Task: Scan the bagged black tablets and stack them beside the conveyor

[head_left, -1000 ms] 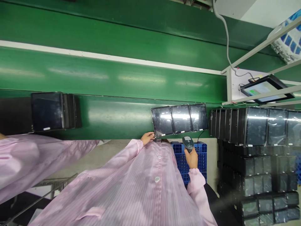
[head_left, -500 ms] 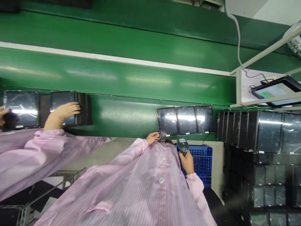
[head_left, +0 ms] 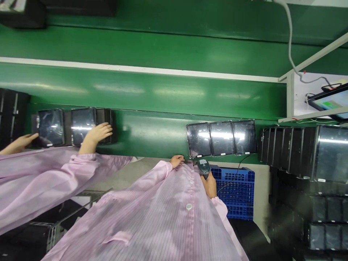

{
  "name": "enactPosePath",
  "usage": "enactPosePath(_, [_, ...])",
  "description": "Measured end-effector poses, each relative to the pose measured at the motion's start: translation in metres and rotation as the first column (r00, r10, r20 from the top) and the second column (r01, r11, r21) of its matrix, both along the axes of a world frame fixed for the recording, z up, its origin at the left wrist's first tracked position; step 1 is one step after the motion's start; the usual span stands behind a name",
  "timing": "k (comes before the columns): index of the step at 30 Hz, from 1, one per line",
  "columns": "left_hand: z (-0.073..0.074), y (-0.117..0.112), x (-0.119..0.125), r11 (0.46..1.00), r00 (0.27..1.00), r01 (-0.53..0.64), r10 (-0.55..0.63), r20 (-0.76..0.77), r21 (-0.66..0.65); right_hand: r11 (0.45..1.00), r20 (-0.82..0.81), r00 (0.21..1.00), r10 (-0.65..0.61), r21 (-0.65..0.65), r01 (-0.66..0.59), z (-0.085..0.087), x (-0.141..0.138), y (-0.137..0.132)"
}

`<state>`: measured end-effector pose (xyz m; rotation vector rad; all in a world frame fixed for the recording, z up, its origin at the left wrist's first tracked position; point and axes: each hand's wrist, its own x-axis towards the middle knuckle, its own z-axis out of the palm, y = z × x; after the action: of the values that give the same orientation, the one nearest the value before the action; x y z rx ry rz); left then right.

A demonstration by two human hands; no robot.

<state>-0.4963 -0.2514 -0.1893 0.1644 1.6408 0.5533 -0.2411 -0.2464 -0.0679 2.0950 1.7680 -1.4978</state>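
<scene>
My right hand (head_left: 209, 185) is wrapped round the handle of a dark barcode scanner (head_left: 203, 166). The scanner's head lies at the bench's front edge, just below the leftmost of three black glossy screen panels (head_left: 199, 140). These panels lie side by side in a row, each with a small white label along its lower edge. Resting at the same edge, my left hand (head_left: 177, 161) has loosely bent fingers and holds nothing that I can see. It is close to the lower left corner of the leftmost panel, apart from it.
A co-worker's hands (head_left: 99, 133) touch panels (head_left: 52, 127) on the left. Stacked panels (head_left: 333, 154) stand at right, beside a white frame (head_left: 290, 96) and a lit screen (head_left: 333, 101). A blue plastic crate (head_left: 236, 195) with a cable across it sits below the green bench (head_left: 152, 134).
The scanner in my right hand has moved left, toward the leftmost panel. My left hand has stayed at the edge. The co-worker's hands have shifted on the left-hand panels, and the view has turned slightly.
</scene>
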Motion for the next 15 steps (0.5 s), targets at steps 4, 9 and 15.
enactPosePath(4, [0.001,0.011,0.009,0.997,1.000,-0.008,0.010,-0.023,0.083,0.996,-0.010,0.998,-0.069,0.060,0.069,0.000,0.014,0.003])
enactPosePath(9, [0.004,0.045,0.030,0.960,0.996,-0.055,0.072,-0.050,0.275,0.942,0.145,0.948,-0.283,0.230,0.246,0.008,0.072,0.038])
enactPosePath(15, [0.010,0.073,0.048,0.957,0.983,-0.141,0.165,-0.076,0.253,0.872,0.245,0.879,-0.409,0.389,0.298,0.026,0.156,0.083])
